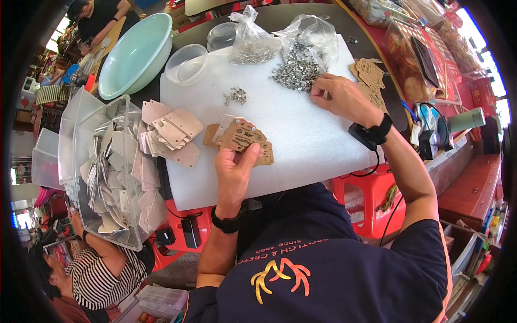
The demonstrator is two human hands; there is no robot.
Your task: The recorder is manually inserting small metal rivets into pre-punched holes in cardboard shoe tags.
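Observation:
My left hand (235, 171) grips a fan of brown printed cardboard cards (243, 137), thumb on top, above the white foam sheet (301, 142). My right hand (344, 99) is at the near right edge of a heap of small shiny metal pieces (293, 74). Its fingers are curled together, and whatever is between them is too small to make out. A few more metal pieces (235, 96) lie in a little cluster left of the heap. Pale blank cards (175, 129) are stacked loosely to the left of my left hand.
A clear plastic bin (132, 116) full of pale cards stands left. Behind are a mint-green basin (137, 56), a clear bowl (186, 64) and bags of metal pieces (252, 51). More brown cards (370, 78) lie right. Two other people are at the left.

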